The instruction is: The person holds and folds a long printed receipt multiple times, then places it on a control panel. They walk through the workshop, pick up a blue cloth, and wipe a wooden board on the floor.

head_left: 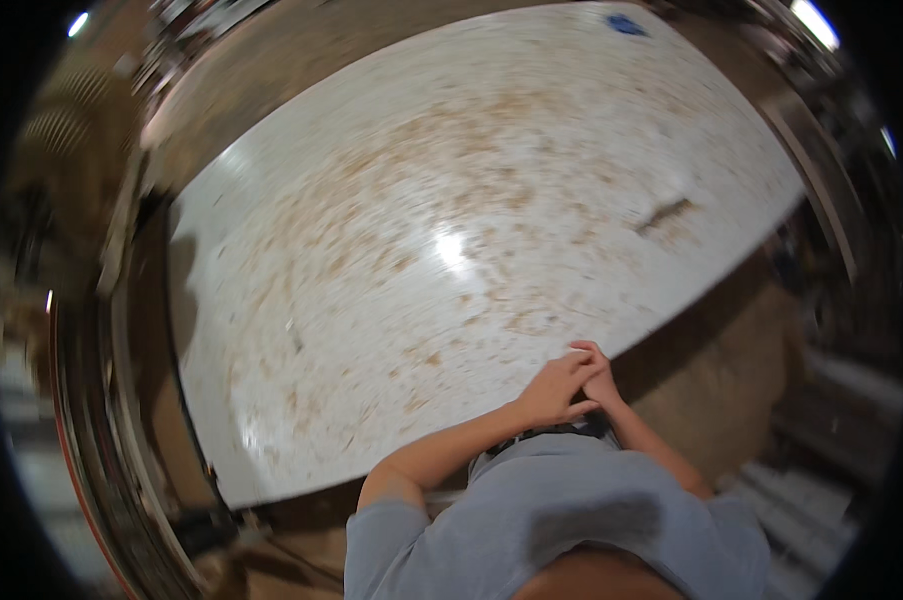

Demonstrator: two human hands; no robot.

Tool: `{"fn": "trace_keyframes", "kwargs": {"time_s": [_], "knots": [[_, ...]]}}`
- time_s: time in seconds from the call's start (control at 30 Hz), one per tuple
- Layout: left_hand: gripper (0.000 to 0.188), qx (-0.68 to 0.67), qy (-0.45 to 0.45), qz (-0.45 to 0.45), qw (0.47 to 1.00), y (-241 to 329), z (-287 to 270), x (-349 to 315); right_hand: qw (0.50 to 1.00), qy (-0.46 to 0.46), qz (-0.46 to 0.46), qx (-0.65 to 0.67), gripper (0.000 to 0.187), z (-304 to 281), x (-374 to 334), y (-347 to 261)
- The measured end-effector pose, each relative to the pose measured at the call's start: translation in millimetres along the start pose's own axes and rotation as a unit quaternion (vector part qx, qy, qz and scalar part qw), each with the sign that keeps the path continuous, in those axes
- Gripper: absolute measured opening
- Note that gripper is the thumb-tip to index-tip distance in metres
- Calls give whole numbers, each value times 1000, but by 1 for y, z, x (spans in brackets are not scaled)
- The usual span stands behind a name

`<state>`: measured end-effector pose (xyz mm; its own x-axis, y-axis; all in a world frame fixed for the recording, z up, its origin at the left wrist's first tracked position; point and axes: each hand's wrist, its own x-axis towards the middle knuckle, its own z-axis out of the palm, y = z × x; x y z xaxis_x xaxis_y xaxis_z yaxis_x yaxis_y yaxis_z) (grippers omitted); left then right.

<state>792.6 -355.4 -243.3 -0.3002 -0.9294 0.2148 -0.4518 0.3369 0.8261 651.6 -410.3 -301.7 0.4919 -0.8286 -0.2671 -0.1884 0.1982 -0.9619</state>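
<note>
A big white tabletop (451, 230) fills most of the picture. It is shiny, with a bright spot of light near the middle. Brown bits like sawdust are spread all over it, thickest in the middle.

The two hands are at about 5 o'clock from the middle of the picture, right at the near edge of the tabletop. The left hand (553, 388) lies on top. Its fingers are bent and close together, and they wrap over the other hand. The right hand (601, 378) sits just behind and under it, with its fingers (585, 349) poking out toward 12 o'clock. The two hands are pressed together and touch each other. I cannot tell if anything small is between them. They look like they hold nothing but each other.

Both bare arms come up from the lower edge. The left arm comes from 7 o'clock of the hands, the right arm from 5 o'clock. The person wears a grey shirt (571, 510), which shows at 6 o'clock in the picture.

A small dark streak (664, 213) lies on the tabletop at about 2 o'clock from the middle, well apart from the hands. A blue mark (626, 24) sits at the far edge of the tabletop, at about 1 o'clock.

The floor (711, 370) near the hands, at 3 o'clock of them, is brown and dusty. The rest around the tabletop is dark and blurry, so it is hard to tell what is there.
</note>
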Motion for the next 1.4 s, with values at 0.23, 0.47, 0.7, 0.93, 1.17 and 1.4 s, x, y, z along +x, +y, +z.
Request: {"fn": "trace_keyframes", "kwargs": {"time_s": [0.23,0.47,0.7,0.93,1.17,1.4], "knots": [[50,106,-100,114,983,70,73,78,987,8,-30,161,28,-82,-54,4],[45,41,-423,118,898,146,208,159,981,-89,40,-169,29,-214,-149,26],[54,-54,-595,197,777,220,344,218,955,-91,80,-269,31,-299,-192,29],[59,-23,-662,294,689,250,431,264,973,-53,30,-225,31,-357,-120,27],[69,-52,-656,349,667,284,468,365,979,-36,14,-198,32,-449,-40,16],[77,-123,-633,380,663,276,488,468,984,-18,-5,-175,32,-546,25,-8]]}}
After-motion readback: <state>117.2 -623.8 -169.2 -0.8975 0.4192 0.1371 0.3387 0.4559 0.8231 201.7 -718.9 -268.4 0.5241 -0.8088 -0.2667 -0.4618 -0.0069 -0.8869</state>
